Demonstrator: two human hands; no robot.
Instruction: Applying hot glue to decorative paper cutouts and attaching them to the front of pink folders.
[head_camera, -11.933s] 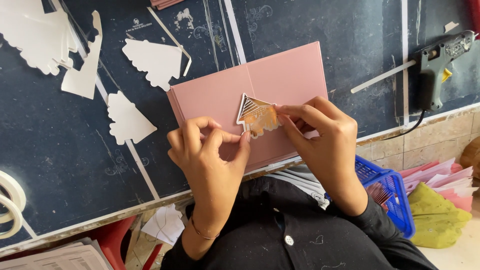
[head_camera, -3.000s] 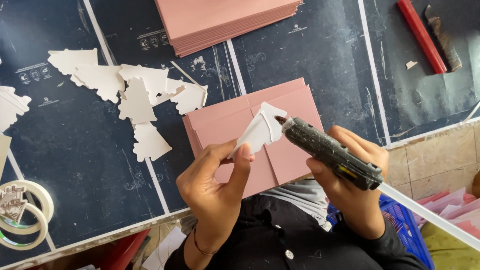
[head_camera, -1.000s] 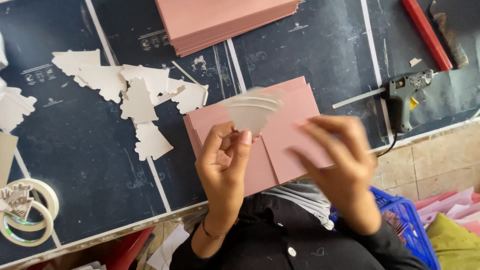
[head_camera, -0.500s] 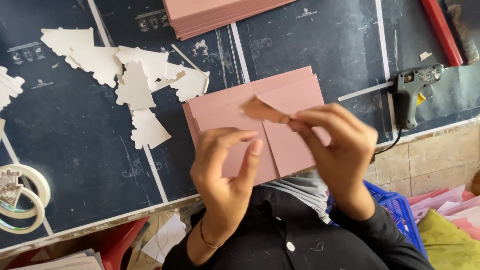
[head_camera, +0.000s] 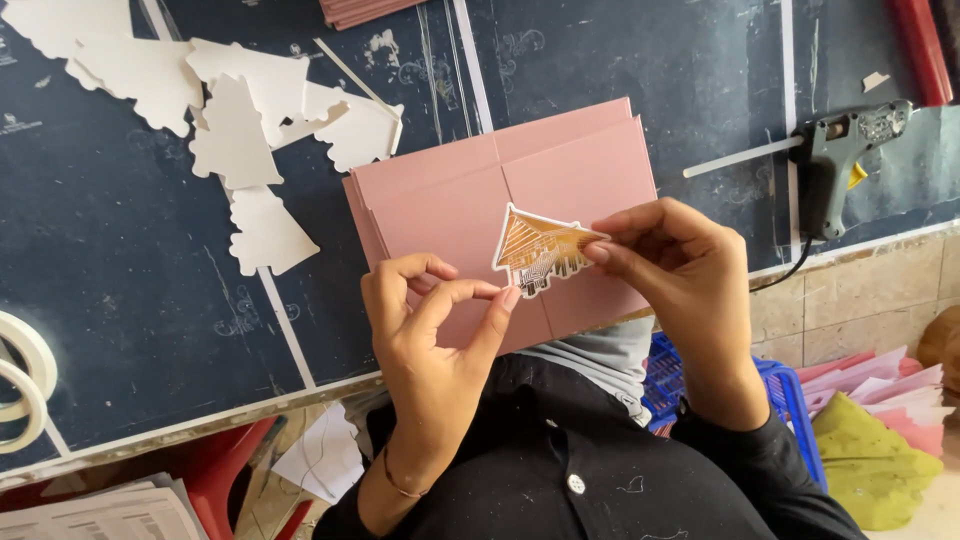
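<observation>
The house-shaped cutout (head_camera: 540, 252) is pinched at both edges — left hand (head_camera: 425, 330), right hand (head_camera: 675, 275) — and is best lowered flat, squarely onto the pink card (head_camera: 590, 170).

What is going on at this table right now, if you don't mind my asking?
A person holds a small house-shaped cutout between the left hand and right hand, over a stack of pink folded cards. A glue gun lies on the dark table to the right; white cutouts lie to the left.

Glue gun (head_camera: 835, 165) set down on the table, house cutout (head_camera: 540, 250) now face-up, pinched by both hands
</observation>
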